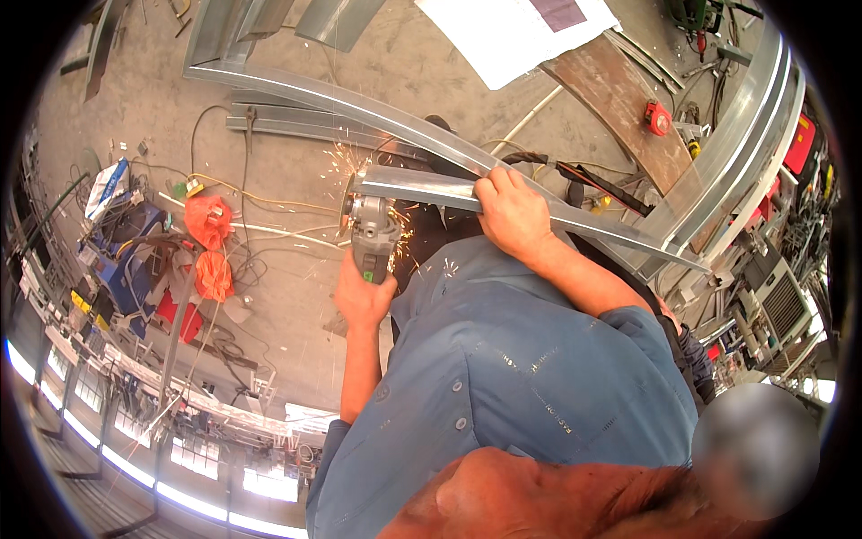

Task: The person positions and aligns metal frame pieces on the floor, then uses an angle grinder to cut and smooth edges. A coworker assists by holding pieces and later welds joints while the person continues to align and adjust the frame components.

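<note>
Before the lettered shirt (512, 404), left grip (361, 301) clasps a grinder (373, 229), right grip (514, 214) a metal channel (422, 187).

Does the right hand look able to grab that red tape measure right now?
Probably not: the right hand is gripping the metal profile, and the red tape measure lies farther off, on the brown board.

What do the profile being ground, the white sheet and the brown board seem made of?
Profile: metal, shiny, with bright reflections and sparks; which metal is unclear. White sheet: probably paper, matte and flat. Brown board: likely wood, dull and scuffed.
</note>
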Demonstrator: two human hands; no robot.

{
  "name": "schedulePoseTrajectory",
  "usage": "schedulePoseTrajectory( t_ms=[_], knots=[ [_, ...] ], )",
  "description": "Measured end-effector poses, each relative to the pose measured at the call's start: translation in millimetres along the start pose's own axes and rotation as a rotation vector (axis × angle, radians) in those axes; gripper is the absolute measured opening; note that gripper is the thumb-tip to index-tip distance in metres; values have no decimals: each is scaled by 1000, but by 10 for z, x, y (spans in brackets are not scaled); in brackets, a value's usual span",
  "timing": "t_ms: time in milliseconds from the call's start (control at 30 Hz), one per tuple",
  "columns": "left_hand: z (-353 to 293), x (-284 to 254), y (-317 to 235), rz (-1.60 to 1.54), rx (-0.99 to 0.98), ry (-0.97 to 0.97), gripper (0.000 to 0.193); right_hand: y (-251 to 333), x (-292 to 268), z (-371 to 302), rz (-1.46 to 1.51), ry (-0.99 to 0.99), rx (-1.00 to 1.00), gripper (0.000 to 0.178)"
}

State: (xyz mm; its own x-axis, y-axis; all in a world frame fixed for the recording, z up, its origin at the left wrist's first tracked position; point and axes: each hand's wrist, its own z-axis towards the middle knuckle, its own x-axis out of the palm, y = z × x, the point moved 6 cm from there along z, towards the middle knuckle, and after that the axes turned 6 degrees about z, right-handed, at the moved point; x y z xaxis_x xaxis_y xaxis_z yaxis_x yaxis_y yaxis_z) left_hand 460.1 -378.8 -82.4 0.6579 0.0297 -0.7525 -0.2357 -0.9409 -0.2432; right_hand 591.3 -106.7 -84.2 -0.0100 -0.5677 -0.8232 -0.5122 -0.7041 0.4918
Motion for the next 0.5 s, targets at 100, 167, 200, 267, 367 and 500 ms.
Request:
schedulePoseTrajectory(
  t_ms=[100, 167, 200, 267, 367, 500],
  knots=[
    [1, 26, 39, 11, 18, -23, 85, 6, -13, 3, -1, 8, -2, 23],
    [15, 25, 16, 24, -11, -11, 85, 2, -13, 5, -1, 7, -4, 24],
    [22, 28, 10, 30, -26, -5, 85, 1, -13, 7, -2, 4, -5, 25],
    [30, 44, 16, 20, -5, -13, 86, 1, -16, 5, 1, 3, -4, 25],
    [31, 96, 73, 34, 25, -46, 84, 3, -18, 3, -1, 4, 0, 25],
    [72, 85, 58, 24, -6, 3, 82, -2, -10, -13, 3, 26, 11, 25]
  ],
)
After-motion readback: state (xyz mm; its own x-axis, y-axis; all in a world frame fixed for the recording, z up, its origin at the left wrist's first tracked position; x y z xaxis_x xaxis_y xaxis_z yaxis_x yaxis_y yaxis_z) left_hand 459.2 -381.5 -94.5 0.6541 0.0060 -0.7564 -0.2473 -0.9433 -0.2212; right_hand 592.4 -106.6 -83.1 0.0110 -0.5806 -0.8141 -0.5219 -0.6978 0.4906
